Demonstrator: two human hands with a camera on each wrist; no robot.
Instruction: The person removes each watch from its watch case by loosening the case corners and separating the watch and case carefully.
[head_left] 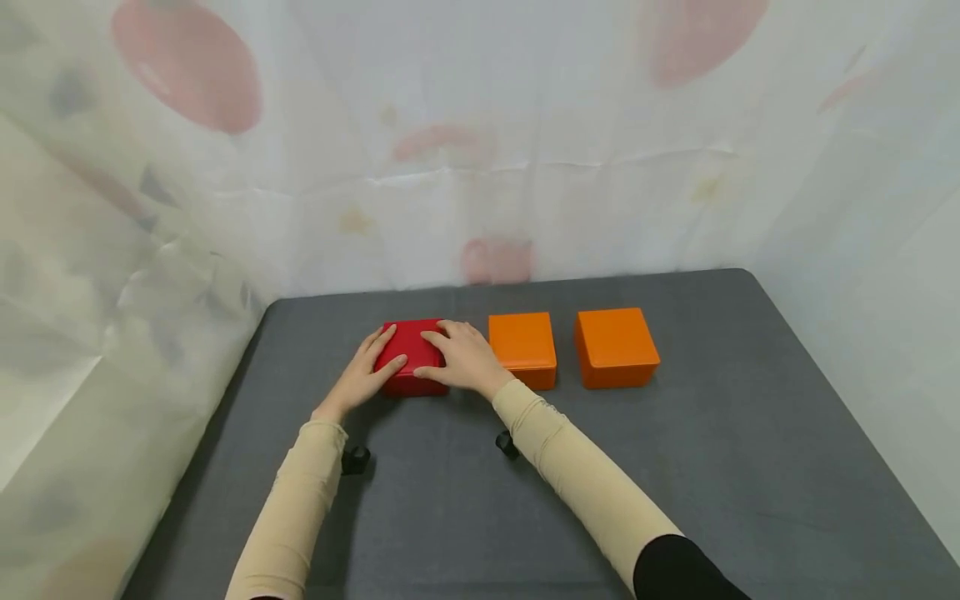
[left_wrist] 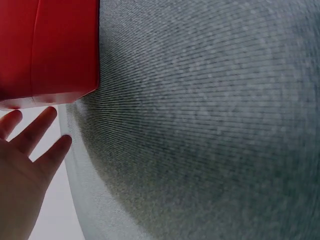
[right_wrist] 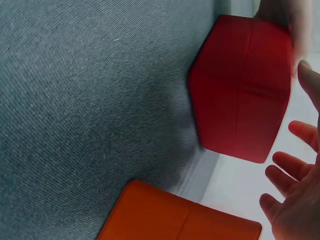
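Note:
A red box [head_left: 411, 342] sits on the dark grey table [head_left: 450, 508], leftmost in a row of three boxes. My left hand [head_left: 363, 372] lies against its left side, fingers reaching over the top edge and thumb near the front. My right hand [head_left: 465, 358] rests on its top right part, thumb at the front edge. In the left wrist view the red box [left_wrist: 50, 50] is at the upper left and the left hand's fingers [left_wrist: 35, 135] are straight and spread beside it. In the right wrist view the right hand's fingers [right_wrist: 287, 172] are spread next to the red box [right_wrist: 240, 90].
Two orange boxes [head_left: 522, 346] [head_left: 615, 346] stand to the right of the red one, the nearer close to my right hand; that orange box [right_wrist: 170, 220] also shows in the right wrist view. A pale patterned curtain [head_left: 187, 250] surrounds the table at the back and sides.

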